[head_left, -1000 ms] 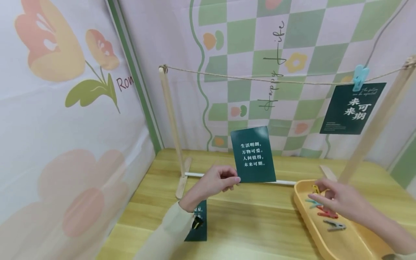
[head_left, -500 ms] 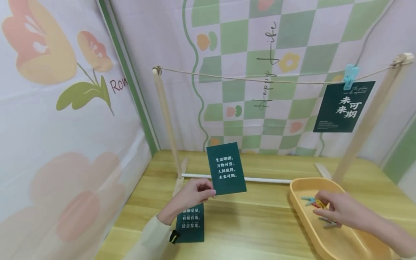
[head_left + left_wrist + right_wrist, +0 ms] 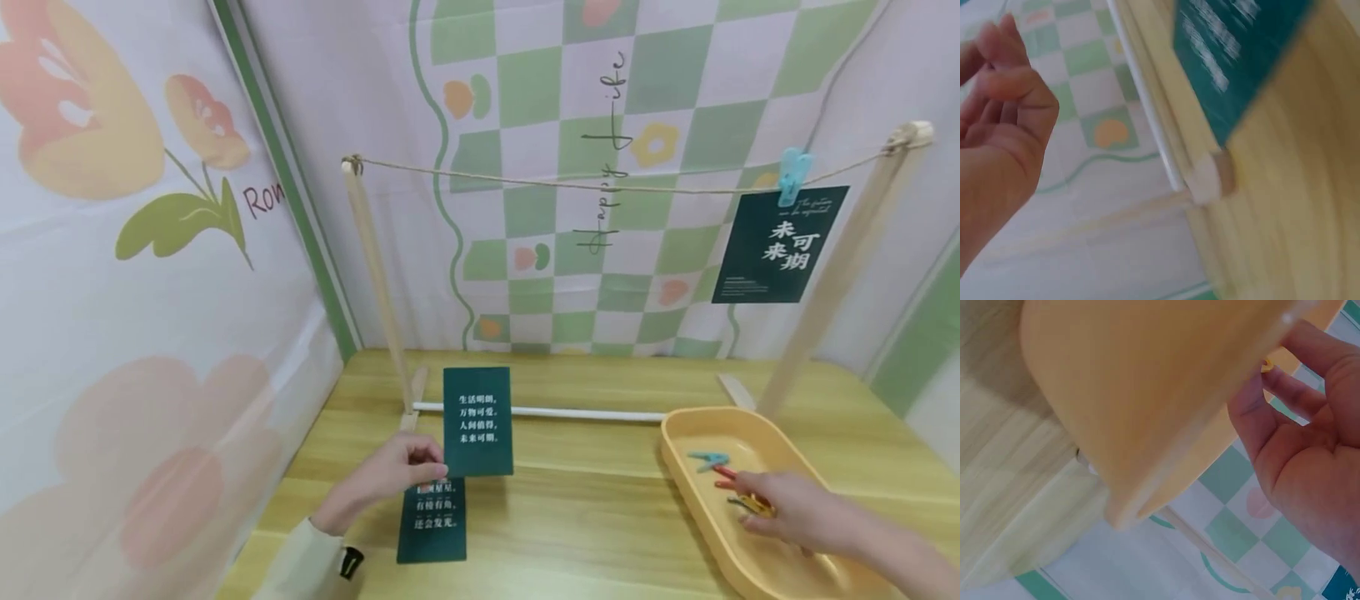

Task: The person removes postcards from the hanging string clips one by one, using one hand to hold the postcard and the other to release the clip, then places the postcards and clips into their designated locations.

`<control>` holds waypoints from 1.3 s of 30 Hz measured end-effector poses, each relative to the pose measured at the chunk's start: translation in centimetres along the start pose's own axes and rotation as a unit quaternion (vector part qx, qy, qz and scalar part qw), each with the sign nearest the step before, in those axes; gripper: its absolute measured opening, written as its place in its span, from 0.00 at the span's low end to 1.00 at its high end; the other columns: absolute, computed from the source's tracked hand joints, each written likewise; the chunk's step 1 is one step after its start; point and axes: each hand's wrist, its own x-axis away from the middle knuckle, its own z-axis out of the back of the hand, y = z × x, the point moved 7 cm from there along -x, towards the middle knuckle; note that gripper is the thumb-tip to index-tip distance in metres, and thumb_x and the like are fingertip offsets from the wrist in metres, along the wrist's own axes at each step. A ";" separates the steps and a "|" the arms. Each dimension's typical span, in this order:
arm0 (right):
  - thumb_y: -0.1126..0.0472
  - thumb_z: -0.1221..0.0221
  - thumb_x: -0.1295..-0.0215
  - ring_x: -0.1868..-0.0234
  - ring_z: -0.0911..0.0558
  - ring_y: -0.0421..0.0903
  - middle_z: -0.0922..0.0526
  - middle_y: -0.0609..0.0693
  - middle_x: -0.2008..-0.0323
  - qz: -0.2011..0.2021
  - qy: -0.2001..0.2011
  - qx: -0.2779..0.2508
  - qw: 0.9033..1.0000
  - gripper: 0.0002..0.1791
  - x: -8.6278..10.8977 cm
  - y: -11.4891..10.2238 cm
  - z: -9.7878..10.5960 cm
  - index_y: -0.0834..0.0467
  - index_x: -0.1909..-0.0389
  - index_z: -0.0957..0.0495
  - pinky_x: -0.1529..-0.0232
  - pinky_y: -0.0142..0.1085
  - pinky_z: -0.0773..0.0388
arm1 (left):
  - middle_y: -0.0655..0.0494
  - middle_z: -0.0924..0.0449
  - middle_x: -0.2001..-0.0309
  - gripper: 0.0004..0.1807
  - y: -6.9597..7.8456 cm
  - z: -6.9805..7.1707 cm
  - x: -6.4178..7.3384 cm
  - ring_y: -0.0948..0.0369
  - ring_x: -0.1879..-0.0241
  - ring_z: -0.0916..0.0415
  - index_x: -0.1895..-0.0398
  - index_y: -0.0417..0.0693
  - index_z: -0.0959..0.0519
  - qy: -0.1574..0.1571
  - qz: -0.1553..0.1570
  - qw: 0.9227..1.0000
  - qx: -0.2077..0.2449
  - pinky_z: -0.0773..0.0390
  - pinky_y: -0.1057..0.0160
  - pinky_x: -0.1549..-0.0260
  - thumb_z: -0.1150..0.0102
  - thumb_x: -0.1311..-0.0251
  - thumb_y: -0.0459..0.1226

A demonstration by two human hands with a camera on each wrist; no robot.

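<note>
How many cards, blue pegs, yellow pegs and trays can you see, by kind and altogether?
Cards: 3 (held card, hanging card, lying card)
Blue pegs: 2 (upper peg, lower peg)
Yellow pegs: 1 (pinched peg)
Tray: 1
Total: 7

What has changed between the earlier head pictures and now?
The left hand moved left and down, still holding its green card. The right hand moved lower in the head view, over the tray, and the yellow clip went with it. Nothing was visibly let go. The tray and the hanging card stayed.
</note>
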 end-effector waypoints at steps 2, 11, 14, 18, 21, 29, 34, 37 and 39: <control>0.61 0.28 0.50 0.79 0.37 0.27 0.29 0.36 0.78 -0.020 -0.026 -0.002 0.999 0.16 0.2 0.3 -0.5 0.54 0.67 0.27 0.81 0.27 0.38 | 0.34 0.18 0.67 0.05 -0.7 0.4 0.6 0.62 0.76 0.23 0.67 0.40 0.20 -0.016 0.001 1.000 -0.010 0.19 0.65 0.74 0.40 0.36 0.33; 0.59 0.29 0.49 0.73 0.35 0.30 0.30 0.36 0.74 -0.029 -0.082 -0.003 0.996 0.15 0.4 0.1 -1.5 0.55 0.64 0.24 0.75 0.31 0.36 | 0.33 0.17 0.69 0.06 -3.0 0.7 3.2 0.66 0.79 0.24 0.68 0.38 0.21 -0.072 0.013 0.997 -0.013 0.31 0.78 0.82 0.40 0.36 0.33; 0.58 0.29 0.48 0.72 0.34 0.30 0.30 0.36 0.73 -0.027 -0.095 -0.005 0.995 0.16 0.1 0.3 -1.7 0.57 0.62 0.23 0.74 0.31 0.34 | 0.36 0.17 0.71 0.07 -3.7 0.6 4.1 0.67 0.79 0.24 0.68 0.35 0.21 -0.076 0.029 0.997 0.006 0.30 0.77 0.81 0.39 0.38 0.32; 0.59 0.29 0.49 0.72 0.32 0.30 0.27 0.37 0.72 -0.015 -0.086 0.003 0.996 0.18 0.1 0.4 -1.7 0.61 0.59 0.22 0.74 0.32 0.32 | 0.46 0.16 0.74 0.07 -4.8 0.5 5.1 0.68 0.79 0.24 0.69 0.33 0.21 -0.072 0.059 0.995 0.023 0.30 0.77 0.81 0.38 0.39 0.32; 0.58 0.29 0.49 0.73 0.34 0.29 0.30 0.36 0.75 0.001 -0.068 0.007 0.998 0.19 0.1 0.3 -1.7 0.60 0.59 0.23 0.76 0.31 0.34 | 0.51 0.16 0.74 0.07 -5.5 0.3 5.8 0.67 0.79 0.25 0.69 0.36 0.20 -0.074 0.082 0.994 0.026 0.31 0.77 0.82 0.38 0.39 0.33; 0.58 0.28 0.50 0.74 0.37 0.28 0.34 0.34 0.76 -0.001 -0.061 0.006 0.998 0.17 0.1 0.3 -1.8 0.57 0.62 0.24 0.76 0.30 0.36 | 0.50 0.15 0.75 0.07 -7.0 -0.8 6.6 0.65 0.81 0.25 0.69 0.37 0.20 -0.079 0.116 0.989 0.043 0.33 0.74 0.84 0.38 0.38 0.34; 0.60 0.29 0.52 0.74 0.36 0.28 0.33 0.34 0.75 0.012 -0.052 0.020 0.998 0.16 -0.1 0.0 -1.8 0.56 0.65 0.24 0.76 0.30 0.37 | 0.49 0.15 0.77 0.08 -7.5 -1.5 6.8 0.65 0.83 0.24 0.70 0.34 0.21 -0.081 0.136 0.986 0.057 0.34 0.73 0.86 0.39 0.39 0.33; 0.61 0.29 0.52 0.74 0.36 0.28 0.31 0.34 0.74 0.017 -0.053 0.026 0.998 0.16 -0.1 0.1 -1.9 0.56 0.65 0.25 0.76 0.30 0.36 | 0.49 0.16 0.78 0.07 -7.6 -1.7 6.9 0.65 0.83 0.23 0.72 0.34 0.21 -0.078 0.153 0.983 0.063 0.35 0.74 0.87 0.39 0.41 0.31; 0.60 0.29 0.52 0.74 0.36 0.28 0.32 0.33 0.74 0.021 -0.051 0.026 0.998 0.16 0.0 0.1 -1.9 0.56 0.66 0.25 0.76 0.30 0.36 | 0.50 0.16 0.80 0.07 -7.6 -1.7 6.9 0.65 0.84 0.23 0.74 0.35 0.22 -0.076 0.165 0.982 0.061 0.37 0.75 0.88 0.40 0.41 0.31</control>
